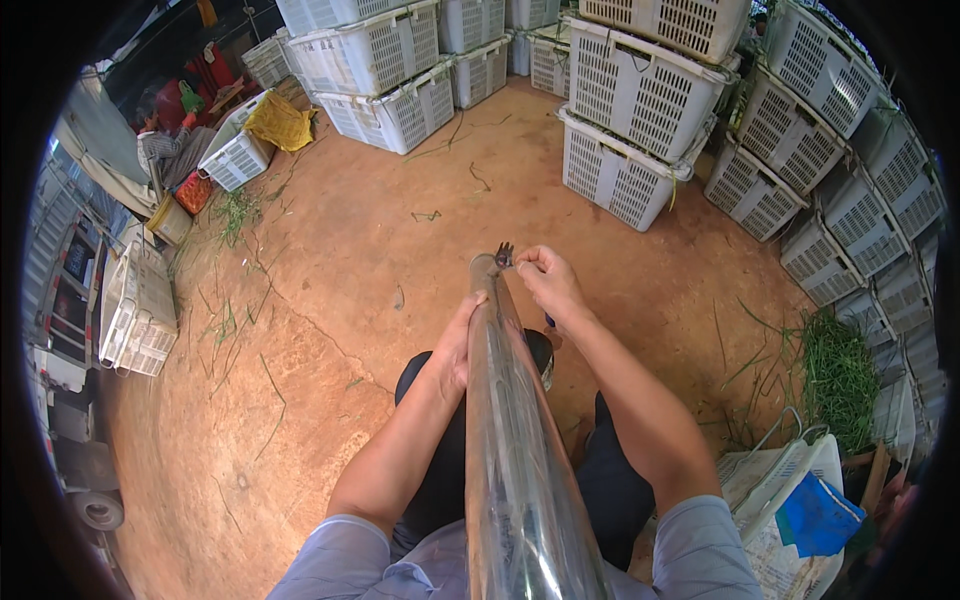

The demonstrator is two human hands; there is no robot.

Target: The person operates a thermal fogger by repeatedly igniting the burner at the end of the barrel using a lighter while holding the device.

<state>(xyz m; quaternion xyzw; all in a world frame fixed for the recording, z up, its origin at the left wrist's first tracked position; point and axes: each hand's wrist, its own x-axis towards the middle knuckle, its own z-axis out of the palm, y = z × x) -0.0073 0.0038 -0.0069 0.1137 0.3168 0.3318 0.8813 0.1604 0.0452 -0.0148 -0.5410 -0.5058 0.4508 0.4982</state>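
Observation:
A long, glossy, see-through cylinder, perhaps a roll of clear plastic film, runs from my chest out in front of me. My left hand grips its left side near the far end, with the thumb on top. At that far end is a small dark pronged piece, too small to name surely. The fingertips of my right hand pinch its right side. How it joins the cylinder cannot be made out. Below the cylinder my dark trousers show at both sides.
Stacked white plastic crates stand ahead and along the right. Cut green stalks are heaped at right, near a crate with a blue cloth. Another person sits far left beside a crate with yellow sacking. Stalks litter the concrete floor.

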